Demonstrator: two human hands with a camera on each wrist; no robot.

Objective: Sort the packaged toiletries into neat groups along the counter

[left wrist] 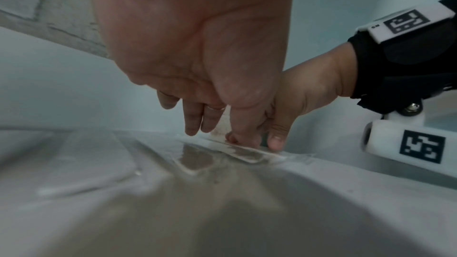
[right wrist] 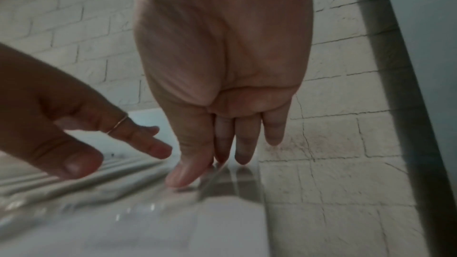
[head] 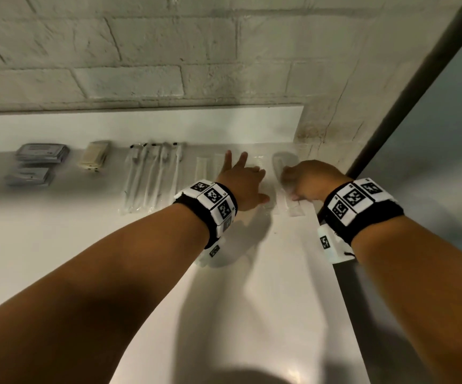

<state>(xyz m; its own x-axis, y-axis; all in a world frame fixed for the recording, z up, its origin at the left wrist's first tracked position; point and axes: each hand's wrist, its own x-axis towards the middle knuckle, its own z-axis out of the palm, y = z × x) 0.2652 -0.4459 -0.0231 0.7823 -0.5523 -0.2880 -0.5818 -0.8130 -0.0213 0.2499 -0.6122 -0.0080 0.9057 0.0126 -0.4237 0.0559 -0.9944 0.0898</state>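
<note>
On the white counter lie groups of packaged toiletries: grey packets, beige packets, wrapped toothbrushes and flat clear packets. Both hands work at the counter's right end. My left hand has its fingers straight and spread, touching a clear packet. My right hand points its fingers down, and its thumb and fingertips press on another clear packet beside the right edge. The wrist views show the left hand and right hand with straight fingers. What the clear packets hold is blurred.
A white brick wall runs behind the counter and turns a corner at the right. The counter's right edge drops off next to a dark frame with a pale panel. Bare counter lies in front of the packets.
</note>
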